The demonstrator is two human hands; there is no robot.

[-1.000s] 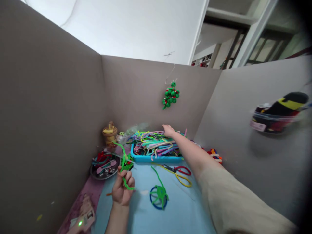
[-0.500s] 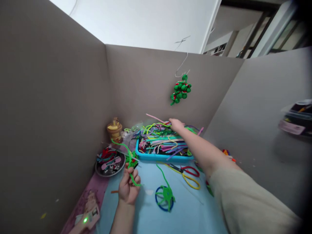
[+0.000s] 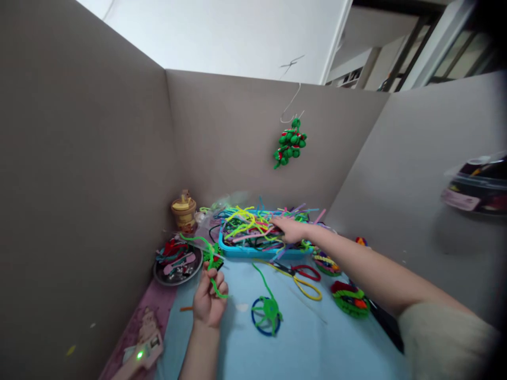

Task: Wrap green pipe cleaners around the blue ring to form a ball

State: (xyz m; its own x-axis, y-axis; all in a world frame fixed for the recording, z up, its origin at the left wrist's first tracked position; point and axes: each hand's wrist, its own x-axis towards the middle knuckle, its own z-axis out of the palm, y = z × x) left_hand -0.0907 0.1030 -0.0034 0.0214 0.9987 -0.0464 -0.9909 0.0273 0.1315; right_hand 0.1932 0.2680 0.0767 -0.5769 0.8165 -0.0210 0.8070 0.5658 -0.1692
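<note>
In the lower left of the head view, my left hand (image 3: 210, 301) is closed round a bent, fuzzy green pipe cleaner (image 3: 202, 240). Its ends stick out above and below the fingers. My right hand (image 3: 293, 230) reaches across to the blue tray (image 3: 265, 254), its fingers stretched out over the heap of multicoloured pipe cleaners (image 3: 245, 224). Some of its fingertips are hidden among the strands. Between my forearms, on the table, lies a dark blue ring (image 3: 253, 323) with a green pipe-cleaner spider shape (image 3: 271, 309) across it and one long green tail.
Scissors (image 3: 307, 279) with red and yellow handles lie before the tray. A metal bowl (image 3: 160, 274) and a brown cup (image 3: 184, 211) stand left. Colourful woven pieces (image 3: 350, 300) lie right. A green ornament (image 3: 291, 142) hangs at the back panel. A pink glue gun (image 3: 148, 351) sits front left.
My right hand has come forward and down from the tray's back edge. The pipe-cleaner heap now spreads over the straight strands that showed before. My left hand keeps its hold.
</note>
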